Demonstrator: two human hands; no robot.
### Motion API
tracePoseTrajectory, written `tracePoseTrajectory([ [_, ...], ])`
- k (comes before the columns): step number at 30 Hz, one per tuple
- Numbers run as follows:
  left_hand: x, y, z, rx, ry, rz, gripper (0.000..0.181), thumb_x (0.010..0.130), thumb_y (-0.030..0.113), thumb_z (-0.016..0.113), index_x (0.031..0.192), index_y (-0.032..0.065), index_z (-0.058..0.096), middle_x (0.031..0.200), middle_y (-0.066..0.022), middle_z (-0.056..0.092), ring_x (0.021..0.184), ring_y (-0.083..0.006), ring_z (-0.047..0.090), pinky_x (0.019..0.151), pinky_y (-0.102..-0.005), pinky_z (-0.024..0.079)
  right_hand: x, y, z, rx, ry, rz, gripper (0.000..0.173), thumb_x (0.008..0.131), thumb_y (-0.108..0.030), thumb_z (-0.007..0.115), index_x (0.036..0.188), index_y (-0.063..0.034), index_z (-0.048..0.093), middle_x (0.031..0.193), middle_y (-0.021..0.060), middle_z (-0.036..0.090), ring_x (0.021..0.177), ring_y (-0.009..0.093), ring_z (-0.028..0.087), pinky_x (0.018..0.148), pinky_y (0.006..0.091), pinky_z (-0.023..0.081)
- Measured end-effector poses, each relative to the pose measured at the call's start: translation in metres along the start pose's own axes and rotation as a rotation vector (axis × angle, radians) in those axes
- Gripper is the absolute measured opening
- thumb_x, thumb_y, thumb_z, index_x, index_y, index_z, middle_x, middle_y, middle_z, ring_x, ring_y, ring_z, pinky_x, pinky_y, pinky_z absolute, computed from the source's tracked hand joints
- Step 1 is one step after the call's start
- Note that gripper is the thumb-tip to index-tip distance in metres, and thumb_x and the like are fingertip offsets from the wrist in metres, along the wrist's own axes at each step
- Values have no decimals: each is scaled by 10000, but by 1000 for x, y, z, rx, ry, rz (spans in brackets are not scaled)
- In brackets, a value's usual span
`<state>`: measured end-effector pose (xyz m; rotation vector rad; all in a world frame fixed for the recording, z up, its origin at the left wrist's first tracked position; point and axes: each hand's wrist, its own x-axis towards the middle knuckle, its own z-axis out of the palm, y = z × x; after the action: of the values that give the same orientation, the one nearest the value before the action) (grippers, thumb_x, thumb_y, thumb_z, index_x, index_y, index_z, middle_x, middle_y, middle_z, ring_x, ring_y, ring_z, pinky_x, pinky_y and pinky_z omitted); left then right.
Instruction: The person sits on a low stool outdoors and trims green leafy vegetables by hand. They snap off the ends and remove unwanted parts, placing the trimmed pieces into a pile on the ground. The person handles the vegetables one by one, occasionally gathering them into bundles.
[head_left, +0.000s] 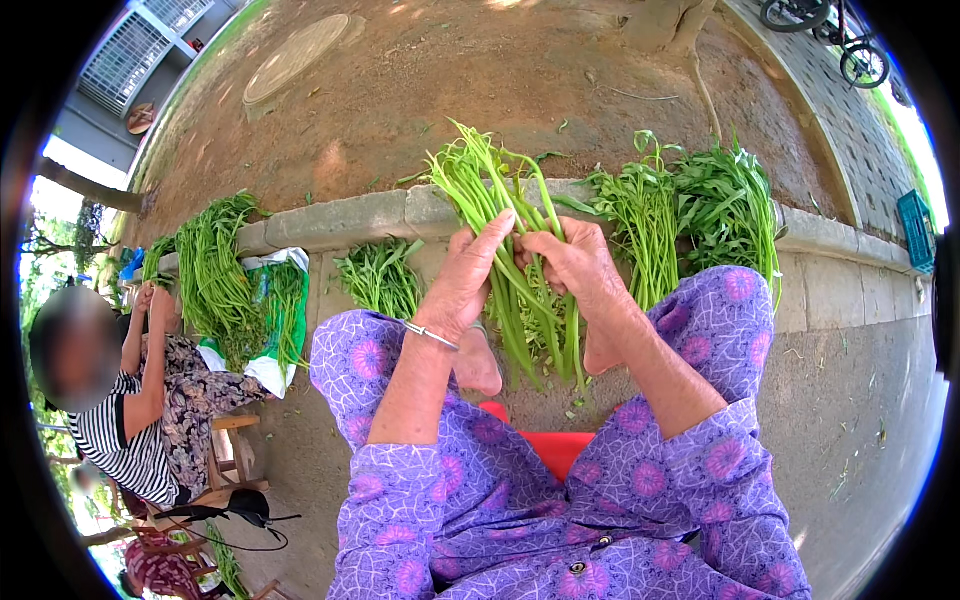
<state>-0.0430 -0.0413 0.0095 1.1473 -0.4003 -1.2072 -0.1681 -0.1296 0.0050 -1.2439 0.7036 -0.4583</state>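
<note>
A bunch of long green leafy-vegetable stems (517, 300), likely water spinach, is gripped in my left hand (469, 274), which wears a silver bangle (431, 334). My right hand (574, 259) pinches a few stems at the bunch's right side, thumb and forefinger together. The thin tips point away from me, and the thicker ends hang towards my feet. Green scraps lie on the ground behind the bunch, partly hidden by it. A small leafy pile (380, 277) sits left of my hands. To the right, a bundle of stems (649, 232) leans on the kerb beside a leafier heap (727, 202).
A stone kerb (337, 222) crosses ahead, with bare soil and a round cover (297, 58) beyond. At left, a seated person (142, 405) handles greens beside a large heap (214, 277) and a green-and-white sack (262, 337). A teal crate (916, 231) stands far right. Beneath me is a red seat (559, 452).
</note>
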Motion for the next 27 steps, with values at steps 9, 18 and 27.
tracePoseTrajectory([
  [9,2,3,-12,61,26,-103,313,911,333,594,980,28,590,757,-37,566,644,-139,554,589,-275,482,4,-3,-9,179,218,-40,165,821,-194,612,732,-56,605,576,-11,559,414,27,397,368,194,293],
  [18,9,1,-31,-159,185,-38,283,884,305,636,932,33,577,692,-43,553,583,-147,542,511,-274,467,12,-18,-38,365,368,-97,138,823,-191,607,854,-56,608,617,-16,561,434,35,412,376,190,309],
  [27,2,-2,-7,129,297,-16,301,882,343,636,914,47,589,660,-7,545,543,-121,536,478,-258,454,-2,-3,0,73,72,-101,127,844,-159,626,763,-65,652,549,-4,563,396,45,457,349,190,355],
])
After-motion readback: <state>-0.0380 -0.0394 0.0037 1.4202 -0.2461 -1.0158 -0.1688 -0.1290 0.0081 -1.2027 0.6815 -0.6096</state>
